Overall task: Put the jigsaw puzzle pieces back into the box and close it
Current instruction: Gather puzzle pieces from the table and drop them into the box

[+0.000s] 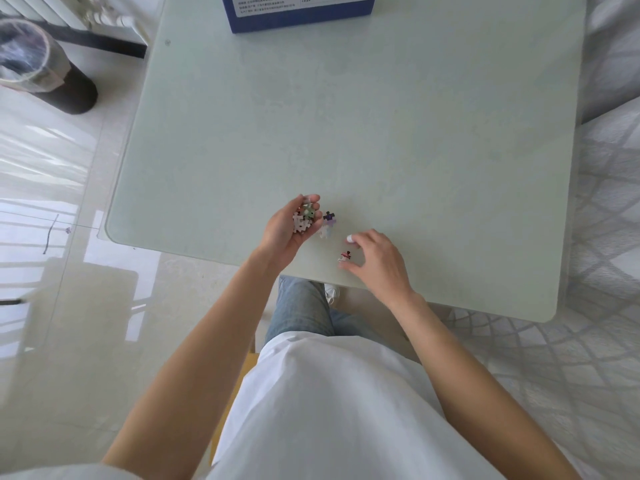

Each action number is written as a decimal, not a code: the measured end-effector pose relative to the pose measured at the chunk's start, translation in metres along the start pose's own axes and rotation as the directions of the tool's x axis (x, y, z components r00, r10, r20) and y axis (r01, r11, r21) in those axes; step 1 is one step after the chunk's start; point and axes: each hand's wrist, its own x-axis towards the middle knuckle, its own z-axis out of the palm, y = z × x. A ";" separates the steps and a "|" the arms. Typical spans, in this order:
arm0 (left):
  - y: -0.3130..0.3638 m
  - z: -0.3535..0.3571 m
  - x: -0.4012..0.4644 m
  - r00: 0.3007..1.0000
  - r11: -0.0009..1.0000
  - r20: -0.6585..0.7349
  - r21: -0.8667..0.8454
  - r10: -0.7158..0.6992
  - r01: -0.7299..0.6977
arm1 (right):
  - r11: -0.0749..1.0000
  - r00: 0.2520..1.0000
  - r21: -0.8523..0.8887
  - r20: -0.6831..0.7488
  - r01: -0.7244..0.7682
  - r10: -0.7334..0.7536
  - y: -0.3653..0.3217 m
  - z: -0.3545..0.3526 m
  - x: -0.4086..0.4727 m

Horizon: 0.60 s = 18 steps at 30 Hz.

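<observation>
Pieces [327, 223]: three loose, handful in left hand [287, 230]

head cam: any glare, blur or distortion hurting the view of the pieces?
Head view: wide-angle bending at the table edges; window glare streaks the floor, not the tabletop; soft shadows only; loose pieces and those in the left hand small, slightly soft; box cropped at top.

Left hand [287, 230] cupped; right hand [379, 263] spread, palm down
</observation>
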 end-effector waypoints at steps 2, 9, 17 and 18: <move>0.001 -0.006 0.000 0.999 0.999 -0.026 0.038 0.027 -0.026 | 0.999 0.999 -0.039 0.034 0.012 -0.010 -0.001 0.003 -0.002; -0.005 -0.015 -0.004 0.997 0.993 -0.066 0.109 0.050 -0.043 | 0.991 0.989 -0.093 0.118 0.096 -0.085 0.000 -0.003 0.007; -0.014 -0.020 -0.009 0.997 0.993 -0.066 0.109 0.045 -0.037 | 0.910 0.952 -0.299 -0.019 0.286 -0.305 0.008 0.007 -0.020; -0.016 -0.020 -0.010 0.997 0.993 -0.060 0.114 0.043 -0.036 | 0.913 0.957 -0.303 -0.014 0.273 -0.291 0.009 0.009 -0.024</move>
